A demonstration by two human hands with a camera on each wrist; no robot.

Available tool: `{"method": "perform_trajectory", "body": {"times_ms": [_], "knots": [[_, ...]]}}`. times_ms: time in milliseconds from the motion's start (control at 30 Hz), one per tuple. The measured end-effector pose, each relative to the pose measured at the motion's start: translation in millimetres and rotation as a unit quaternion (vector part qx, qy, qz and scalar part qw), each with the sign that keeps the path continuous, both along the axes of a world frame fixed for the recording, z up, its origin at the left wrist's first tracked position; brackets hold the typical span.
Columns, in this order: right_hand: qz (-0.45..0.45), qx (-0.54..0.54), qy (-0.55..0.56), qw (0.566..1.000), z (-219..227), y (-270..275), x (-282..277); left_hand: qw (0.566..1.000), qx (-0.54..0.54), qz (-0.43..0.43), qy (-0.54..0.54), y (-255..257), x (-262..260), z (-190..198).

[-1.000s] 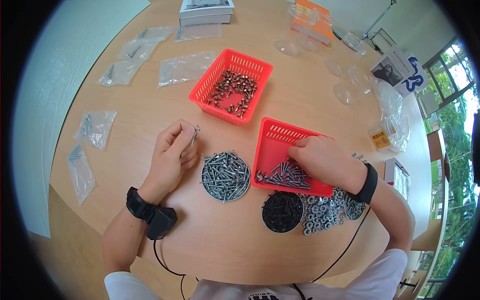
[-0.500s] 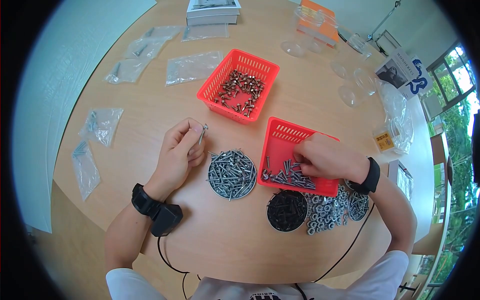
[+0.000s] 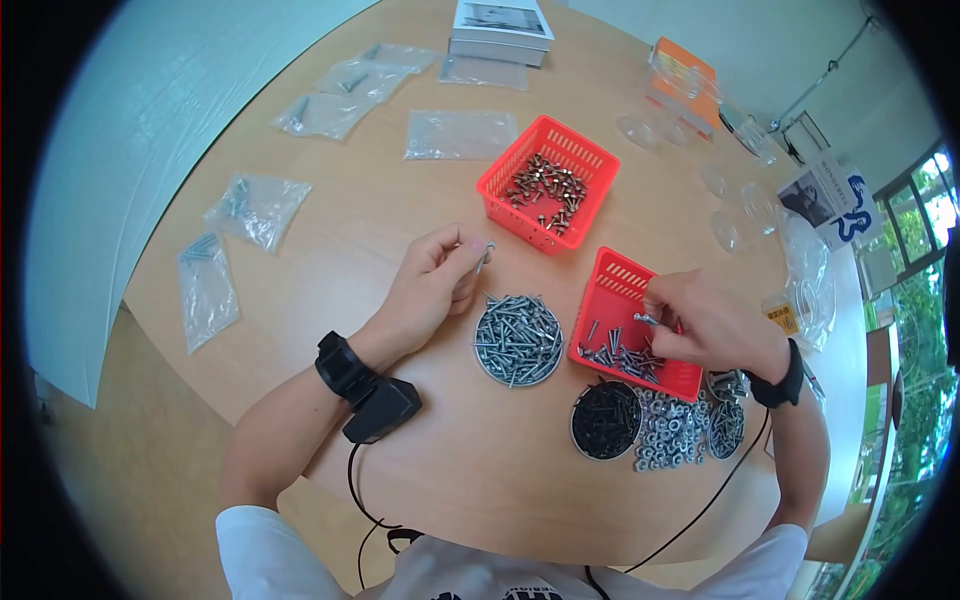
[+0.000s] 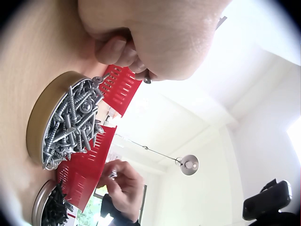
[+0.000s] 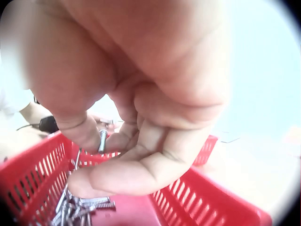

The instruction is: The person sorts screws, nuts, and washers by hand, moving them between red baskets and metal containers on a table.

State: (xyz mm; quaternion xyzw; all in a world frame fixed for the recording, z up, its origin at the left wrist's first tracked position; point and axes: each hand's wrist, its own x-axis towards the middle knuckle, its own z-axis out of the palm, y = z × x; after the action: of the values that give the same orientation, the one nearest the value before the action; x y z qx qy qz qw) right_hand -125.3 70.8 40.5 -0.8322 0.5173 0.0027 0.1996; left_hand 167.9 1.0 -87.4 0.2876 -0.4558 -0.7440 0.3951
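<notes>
My left hand [image 3: 432, 280] pinches a silver screw [image 3: 485, 258] between thumb and forefinger, above the table left of a round tin of silver screws [image 3: 518, 342]. Over the near red basket [image 3: 622, 268], my right hand [image 3: 708, 318] holds a small silver bolt [image 3: 646, 319] at its fingertips. In the right wrist view that bolt [image 5: 102, 141] shows between the thumb and the curled fingers. Loose silver bolts [image 3: 628, 358] lie in the front of this basket. The left wrist view shows the left hand [image 4: 155, 33] high beside the screw tin [image 4: 41, 117].
Behind stands another red basket [image 3: 508, 205] with brownish bolts. A tin of black screws [image 3: 606, 420], loose nuts [image 3: 668, 432] and a small screw tin [image 3: 726, 430] sit in front. Plastic bags [image 3: 258, 210] lie left; clear round lids [image 3: 725, 230] and books [image 3: 500, 35] lie farther back.
The right hand has risen from among the bolts in the near basket, with a bolt now showing at its fingertips. The left hand keeps its screw. The head view has turned, shifting everything rightward.
</notes>
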Motion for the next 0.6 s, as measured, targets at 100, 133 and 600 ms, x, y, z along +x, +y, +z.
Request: {"method": "perform_trajectory", "body": {"times_ms": [100, 133, 600], "knots": [[0.027, -0.018, -0.035, 0.999, 19, -4, 22, 1.000, -0.003, -0.002, 0.005, -1, 0, -2], [0.032, -0.026, -0.048, 0.998, 18, -7, 31, 1.000, -0.005, -0.002, 0.006, 0, 0, -2], [0.143, -0.003, 0.011, 0.990, -18, -51, 96, 1.000, -0.026, 0.007, 0.004, 1, -2, -1]]}}
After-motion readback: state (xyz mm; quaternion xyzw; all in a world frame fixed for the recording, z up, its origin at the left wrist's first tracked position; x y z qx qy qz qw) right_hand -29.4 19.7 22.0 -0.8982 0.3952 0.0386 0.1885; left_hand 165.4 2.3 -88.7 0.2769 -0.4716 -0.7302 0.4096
